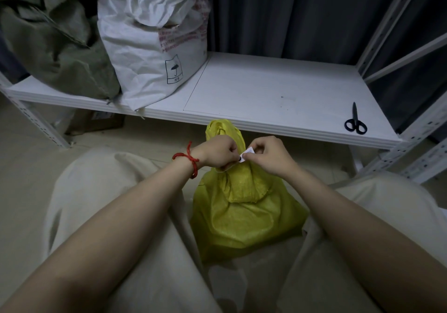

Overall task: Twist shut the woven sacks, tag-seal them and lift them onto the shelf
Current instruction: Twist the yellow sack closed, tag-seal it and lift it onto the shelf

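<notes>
She is tag-sealing the yellow woven sack (244, 216) standing on the floor between her knees, below the white shelf (266, 90). Her left hand (217, 152) is gripping the twisted neck while her right hand (267, 155) is pinching the white tag (248, 152) against it. Next, I'd guess, comes cinching the seal tight.

Probably a storeroom: white slotted-steel shelf (266, 87) with a green sack (58, 46) and a white sack (150, 42), dark curtain (290, 10) behind.
</notes>
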